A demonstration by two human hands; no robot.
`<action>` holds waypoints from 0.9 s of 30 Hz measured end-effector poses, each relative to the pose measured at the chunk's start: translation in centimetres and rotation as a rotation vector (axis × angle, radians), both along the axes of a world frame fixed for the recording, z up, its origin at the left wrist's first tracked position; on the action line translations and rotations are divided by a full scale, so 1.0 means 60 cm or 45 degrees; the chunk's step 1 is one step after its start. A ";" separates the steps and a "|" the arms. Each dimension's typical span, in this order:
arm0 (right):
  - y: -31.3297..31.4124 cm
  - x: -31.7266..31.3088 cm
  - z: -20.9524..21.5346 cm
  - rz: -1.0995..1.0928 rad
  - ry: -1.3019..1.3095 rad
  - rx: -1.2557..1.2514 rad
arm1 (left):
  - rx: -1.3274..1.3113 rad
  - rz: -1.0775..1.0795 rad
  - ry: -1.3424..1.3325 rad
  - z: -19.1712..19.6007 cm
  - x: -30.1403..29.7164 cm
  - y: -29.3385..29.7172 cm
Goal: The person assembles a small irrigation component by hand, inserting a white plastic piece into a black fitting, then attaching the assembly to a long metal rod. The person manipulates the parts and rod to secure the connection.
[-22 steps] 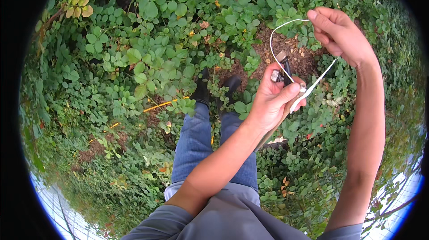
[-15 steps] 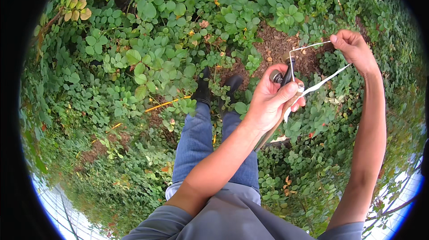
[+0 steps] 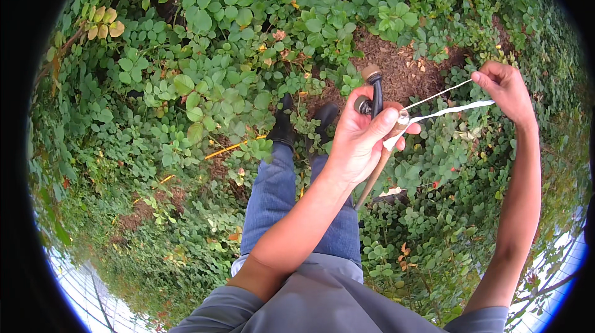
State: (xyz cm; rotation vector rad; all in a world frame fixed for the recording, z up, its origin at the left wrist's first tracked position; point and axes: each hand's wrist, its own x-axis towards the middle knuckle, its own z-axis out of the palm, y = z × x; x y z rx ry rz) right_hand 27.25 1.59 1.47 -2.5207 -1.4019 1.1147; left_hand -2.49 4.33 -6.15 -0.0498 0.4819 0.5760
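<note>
My left hand (image 3: 359, 147) is closed around a slim brown pipe (image 3: 373, 179), whose open end points up past the thumb. It also holds a dark curved fitting (image 3: 377, 94) with a brownish round end and a side knob. White tape (image 3: 449, 110) is wrapped around the pipe just below its end. Two strands of it stretch to the right: a thin, twisted one to the fingertips of my right hand (image 3: 505, 91), a wider one to the underside of that hand. My right thumb and forefinger pinch the thin strand; the other fingers are curled.
Dense leafy bushes (image 3: 217, 72) surround me on all sides. A patch of bare brown soil (image 3: 396, 63) lies beyond my hands. My dark boots (image 3: 284, 123) stand among the stems. A thin yellow line (image 3: 235, 146) runs through the leaves at left.
My right hand has moved down and slightly right, and the thin strand is now pulled straight instead of bent over the fitting. My left hand has shifted left, showing more of the fitting.
</note>
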 end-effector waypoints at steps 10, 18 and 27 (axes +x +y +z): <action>-0.149 -0.012 0.054 -0.431 0.745 -0.250 | 0.061 0.061 0.040 0.005 -0.002 0.003; -0.116 -0.120 0.175 0.348 1.326 0.381 | 0.139 0.068 0.100 -0.001 0.003 -0.006; -0.013 -0.258 0.205 1.111 1.051 0.119 | 0.197 0.143 0.102 0.011 0.001 -0.013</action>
